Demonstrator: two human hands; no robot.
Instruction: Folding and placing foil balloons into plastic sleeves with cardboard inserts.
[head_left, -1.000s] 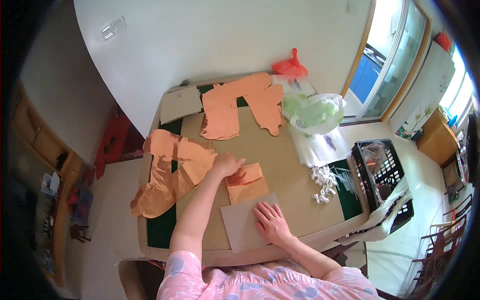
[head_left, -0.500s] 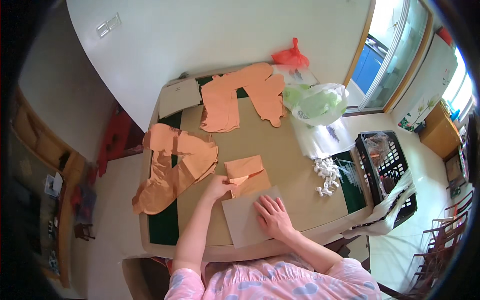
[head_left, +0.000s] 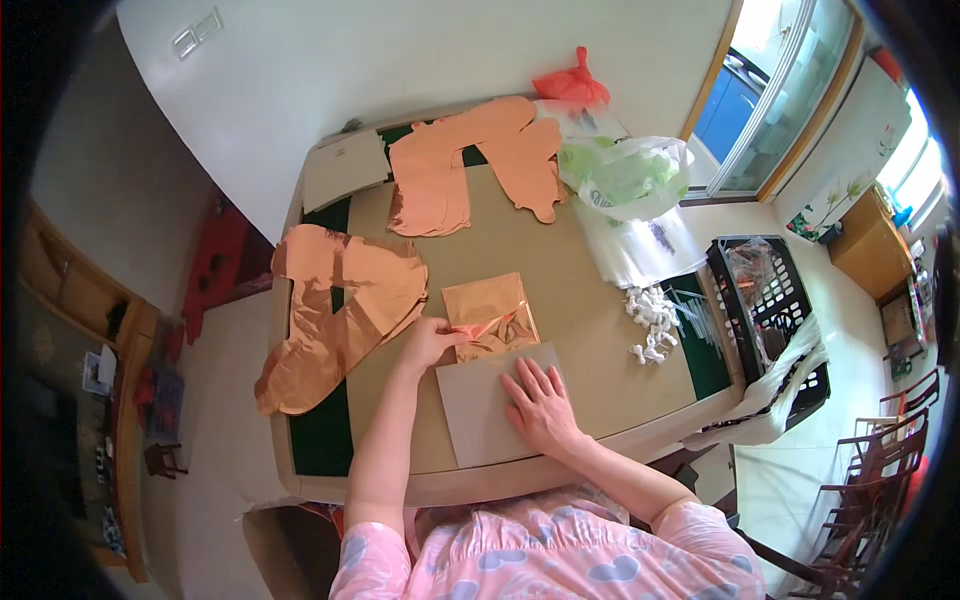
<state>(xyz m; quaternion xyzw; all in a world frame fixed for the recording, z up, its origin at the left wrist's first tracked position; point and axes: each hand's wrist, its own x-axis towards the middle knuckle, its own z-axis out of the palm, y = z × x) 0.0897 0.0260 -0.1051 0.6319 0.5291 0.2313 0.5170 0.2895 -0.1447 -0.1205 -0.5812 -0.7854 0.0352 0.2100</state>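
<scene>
A folded rose-gold foil balloon [head_left: 487, 300] lies in the middle of the table, its near end partly under a grey card sheet [head_left: 480, 420]. At the foil's left edge, my left hand [head_left: 432, 342] pinches it between thumb and fingers. My right hand [head_left: 541, 405] rests flat on the card with its fingers spread, holding nothing. To the left is a stack of flat rose-gold foil balloons [head_left: 350, 300]. More flat foil balloons [head_left: 430, 185] spread across the far side of the table.
Another grey card [head_left: 345, 170] lies at the far left corner. At the right are white-green plastic bags [head_left: 630, 180], clear packets [head_left: 640, 250], white curled ribbon [head_left: 652, 325] and thin clear straws [head_left: 697, 320]. A black basket [head_left: 765, 300] stands beside the table. Behind sits a red bag [head_left: 573, 85].
The foil's flap, raised before, now lies flatter, with a shiny creased surface showing near my left hand. My right hand stays on the card. The whole view has shifted slightly.
</scene>
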